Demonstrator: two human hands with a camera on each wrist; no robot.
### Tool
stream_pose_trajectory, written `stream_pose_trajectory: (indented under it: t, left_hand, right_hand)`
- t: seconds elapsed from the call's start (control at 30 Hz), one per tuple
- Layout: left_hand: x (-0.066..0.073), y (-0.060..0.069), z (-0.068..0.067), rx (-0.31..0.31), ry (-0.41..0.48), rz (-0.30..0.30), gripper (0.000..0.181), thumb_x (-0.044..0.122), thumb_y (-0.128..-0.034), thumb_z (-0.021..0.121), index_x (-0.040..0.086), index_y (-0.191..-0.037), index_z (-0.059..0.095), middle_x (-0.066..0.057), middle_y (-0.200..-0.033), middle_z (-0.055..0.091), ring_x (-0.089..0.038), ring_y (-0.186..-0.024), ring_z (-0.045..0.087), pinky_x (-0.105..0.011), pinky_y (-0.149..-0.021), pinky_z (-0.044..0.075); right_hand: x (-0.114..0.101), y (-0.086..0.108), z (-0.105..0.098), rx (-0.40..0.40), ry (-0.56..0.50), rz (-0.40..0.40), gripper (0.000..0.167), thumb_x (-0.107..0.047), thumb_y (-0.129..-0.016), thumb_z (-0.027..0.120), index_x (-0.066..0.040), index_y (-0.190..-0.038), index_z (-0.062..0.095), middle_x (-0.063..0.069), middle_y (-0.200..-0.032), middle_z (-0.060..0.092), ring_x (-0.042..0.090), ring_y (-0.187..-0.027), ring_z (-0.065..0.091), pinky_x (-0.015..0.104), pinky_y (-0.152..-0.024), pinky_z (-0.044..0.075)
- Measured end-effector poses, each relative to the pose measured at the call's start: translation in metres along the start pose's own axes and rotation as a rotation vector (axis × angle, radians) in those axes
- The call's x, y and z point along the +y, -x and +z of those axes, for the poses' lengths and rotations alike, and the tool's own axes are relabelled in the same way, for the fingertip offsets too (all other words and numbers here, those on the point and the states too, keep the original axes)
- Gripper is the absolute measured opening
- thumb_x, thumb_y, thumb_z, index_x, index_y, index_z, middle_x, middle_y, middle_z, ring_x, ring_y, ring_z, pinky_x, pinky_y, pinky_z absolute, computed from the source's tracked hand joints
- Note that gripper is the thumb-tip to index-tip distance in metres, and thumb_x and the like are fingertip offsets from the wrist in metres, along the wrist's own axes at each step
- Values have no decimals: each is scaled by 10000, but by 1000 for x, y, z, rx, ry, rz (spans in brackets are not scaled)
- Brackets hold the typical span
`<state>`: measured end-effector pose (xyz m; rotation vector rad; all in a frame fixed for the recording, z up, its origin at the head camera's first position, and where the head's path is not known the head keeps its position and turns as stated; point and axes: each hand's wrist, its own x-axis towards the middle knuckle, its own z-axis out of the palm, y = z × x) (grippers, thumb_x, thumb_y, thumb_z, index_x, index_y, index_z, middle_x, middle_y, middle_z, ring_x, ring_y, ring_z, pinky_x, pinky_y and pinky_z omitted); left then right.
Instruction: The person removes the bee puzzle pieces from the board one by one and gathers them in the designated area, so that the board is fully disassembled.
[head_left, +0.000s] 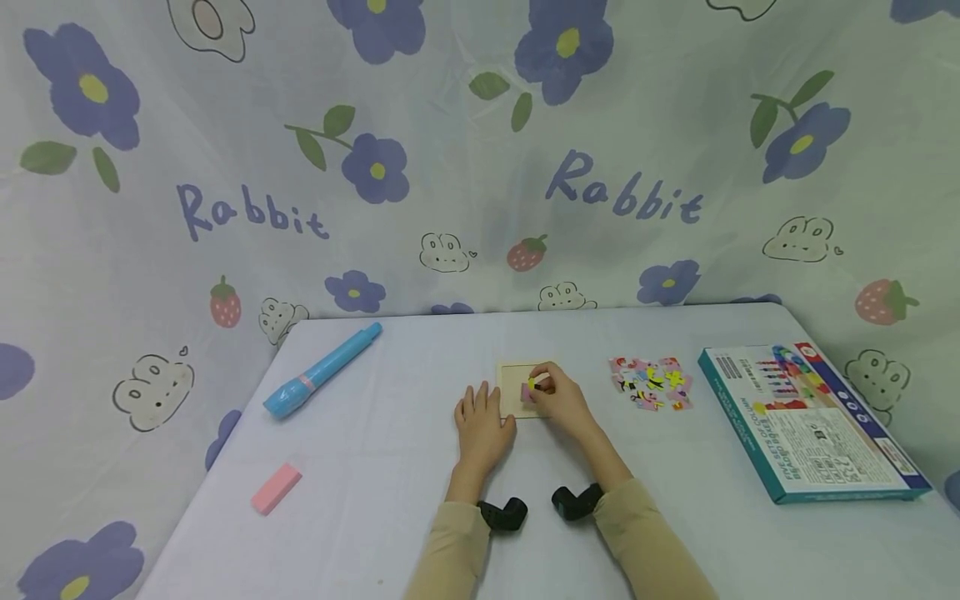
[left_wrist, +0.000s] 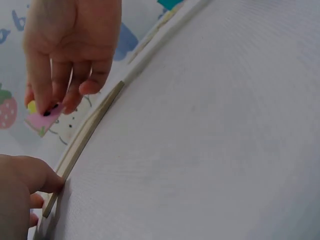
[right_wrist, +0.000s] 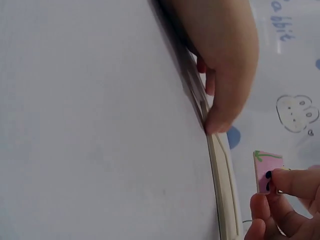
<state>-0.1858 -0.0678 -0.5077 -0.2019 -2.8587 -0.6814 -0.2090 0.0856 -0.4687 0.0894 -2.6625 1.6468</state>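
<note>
My right hand (head_left: 564, 404) pinches a small pink puzzle piece (right_wrist: 265, 167) with yellow and black marks between thumb and fingers. It holds the piece above a square wooden puzzle tray (head_left: 513, 375). My left hand (head_left: 482, 429) lies with straight fingers at the tray's left side, and in the left wrist view its thumb (left_wrist: 47, 180) touches the tray's near edge. To the right lies a group of loose pink and yellow puzzle pieces (head_left: 651, 383).
A boxed set (head_left: 810, 425) with a teal edge lies at the right of the white table. On the left are a light blue pen-shaped tube (head_left: 322, 371) and a pink block (head_left: 276, 489). A printed curtain (head_left: 480, 183) hangs behind the table.
</note>
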Motion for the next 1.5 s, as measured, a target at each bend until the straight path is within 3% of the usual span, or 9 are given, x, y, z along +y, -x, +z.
stream_pose_trajectory:
  t: [0.3,0.6,0.83,1.17,1.5]
  left_hand:
    - [1,-2,1,-10,21,-3,534,256,-872,532,-13,-1327,459,-206,-1419,362,-408,-1344,202,-537,-1053,121]
    - [0,-2,0,-4,23,2,528,256,-875,539,-14,-1322,463,-210,-1415,366,-410,-1340,210,-544,-1048,131]
    - [1,-3,1,-7,26,-2,528,256,-874,539,-12,-1323,464,-206,-1418,364,-410,-1340,211,-540,-1050,131]
    - [2,-4,0,-18,14,-10,534,265,-876,533,-8,-1329,459,-199,-1425,359,-402,-1344,210,-536,-1054,131]
    - [2,-5,0,-28,32,-15,533,260,-882,522,-9,-1336,448,-199,-1431,347,-404,-1350,193,-539,-1059,115]
  right_hand:
    - [21,1,-53,40,-146,128,288,-55,-869,604,-25,-1143,522,156,-975,585,141,-781,575,303,-679,521]
    - [36,7,-85,78,-110,165,329,-89,-872,613,-13,-1181,532,174,-1026,573,142,-826,550,202,-681,498]
    - [43,15,-103,78,-1,203,363,-108,-871,614,-17,-1216,547,204,-1111,545,266,-989,496,178,-679,444]
    - [51,28,-117,131,222,270,307,-89,-862,607,34,-1142,620,167,-942,591,231,-797,517,241,-605,416]
    - [53,26,-114,175,286,274,284,-92,-857,619,38,-1109,636,174,-940,616,273,-858,517,268,-647,424]
